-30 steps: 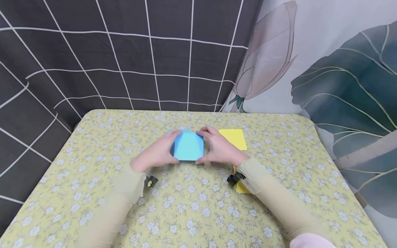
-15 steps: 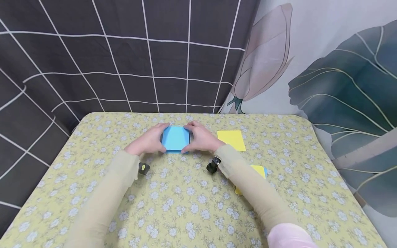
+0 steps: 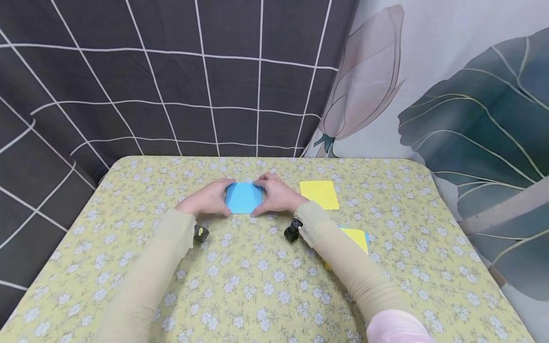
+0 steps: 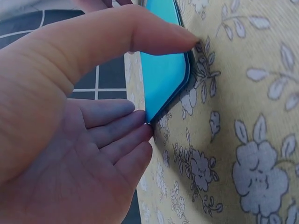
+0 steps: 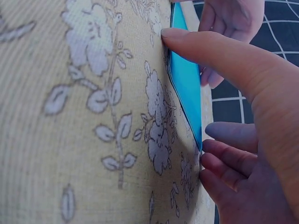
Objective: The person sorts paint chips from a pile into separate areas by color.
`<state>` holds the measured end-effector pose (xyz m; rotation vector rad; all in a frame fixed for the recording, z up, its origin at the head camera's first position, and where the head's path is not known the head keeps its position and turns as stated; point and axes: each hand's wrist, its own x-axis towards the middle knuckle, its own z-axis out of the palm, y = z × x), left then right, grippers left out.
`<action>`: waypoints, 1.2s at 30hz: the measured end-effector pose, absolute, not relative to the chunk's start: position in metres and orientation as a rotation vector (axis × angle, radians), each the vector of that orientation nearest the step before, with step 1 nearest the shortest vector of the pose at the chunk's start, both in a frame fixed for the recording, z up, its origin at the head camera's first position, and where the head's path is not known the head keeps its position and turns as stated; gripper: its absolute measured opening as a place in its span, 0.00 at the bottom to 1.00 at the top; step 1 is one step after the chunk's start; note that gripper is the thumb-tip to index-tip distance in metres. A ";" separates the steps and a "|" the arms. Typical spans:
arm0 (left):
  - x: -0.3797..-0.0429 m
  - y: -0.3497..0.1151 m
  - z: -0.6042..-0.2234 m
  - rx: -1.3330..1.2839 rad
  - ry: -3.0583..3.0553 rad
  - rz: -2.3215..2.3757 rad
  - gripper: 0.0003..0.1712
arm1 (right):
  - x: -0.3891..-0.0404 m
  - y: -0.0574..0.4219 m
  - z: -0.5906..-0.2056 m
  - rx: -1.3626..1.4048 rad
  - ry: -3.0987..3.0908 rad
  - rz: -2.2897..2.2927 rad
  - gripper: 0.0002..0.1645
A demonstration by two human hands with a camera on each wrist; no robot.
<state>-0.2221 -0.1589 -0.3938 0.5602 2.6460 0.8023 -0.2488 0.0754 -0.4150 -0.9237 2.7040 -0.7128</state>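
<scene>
Flat over the tabletop lies a blue square card [image 3: 243, 198], stacked with at least one more thin layer showing along its edge in the wrist views. My left hand [image 3: 211, 197] holds its left side, thumb at the near corner and fingers at the far corner. On the opposite side my right hand [image 3: 278, 194] holds it the same way. In the left wrist view the thumb [image 4: 163, 39] reaches over the near edge of the blue card [image 4: 163, 79]. The right wrist view shows the right thumb [image 5: 187, 39] at the edge too.
A yellow square card [image 3: 320, 195] lies right of my right hand. Nearer, a stack of yellow and blue cards [image 3: 357, 237] is partly hidden under my right forearm. The table [image 3: 257, 286] wears a flowered yellow cloth; a dark gridded curtain [image 3: 171, 81] hangs behind it.
Both hands have moved left with the blue card and lowered it to the table, onto another blue one there. Over the last half second the hands shifted only slightly.
</scene>
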 end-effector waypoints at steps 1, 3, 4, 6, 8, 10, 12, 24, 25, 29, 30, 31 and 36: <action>-0.222 -0.159 -0.394 0.558 2.643 0.803 0.60 | -0.248 0.075 -0.415 -0.922 2.699 -0.715 0.61; -0.222 -0.160 -0.395 0.549 2.642 0.804 0.60 | -0.248 0.075 -0.414 -0.919 2.691 -0.720 0.61; -0.222 -0.161 -0.396 0.548 2.644 0.807 0.60 | -0.248 0.075 -0.414 -0.920 2.690 -0.725 0.61; -0.222 -0.160 -0.396 0.541 2.646 0.816 0.60 | -0.249 0.075 -0.415 -0.924 2.690 -0.728 0.61; -0.222 -0.160 -0.397 0.533 2.650 0.824 0.60 | -0.249 0.075 -0.415 -0.928 2.688 -0.733 0.61; -0.222 -0.160 -0.397 0.528 2.655 0.832 0.59 | -0.250 0.075 -0.414 -0.932 2.688 -0.733 0.60; -0.222 -0.159 -0.396 0.518 2.659 0.834 0.60 | -0.251 0.075 -0.414 -0.929 2.686 -0.729 0.59; -0.220 -0.157 -0.396 0.563 2.690 0.847 0.59 | -0.246 0.078 -0.410 -0.904 2.712 -0.781 0.60; -0.219 -0.156 -0.395 0.572 2.699 0.848 0.60 | -0.245 0.079 -0.409 -0.899 2.711 -0.795 0.59; -0.214 -0.150 -0.391 0.589 2.737 0.846 0.60 | -0.241 0.089 -0.404 -0.887 2.715 -0.813 0.57; -0.213 -0.148 -0.390 0.588 2.746 0.844 0.60 | -0.240 0.091 -0.402 -0.886 2.713 -0.816 0.56; -0.212 -0.147 -0.389 0.579 2.749 0.852 0.59 | -0.239 0.095 -0.401 -0.886 2.714 -0.817 0.56; -0.204 -0.140 -0.387 0.559 2.748 0.902 0.58 | -0.234 0.111 -0.392 -0.903 2.710 -0.821 0.55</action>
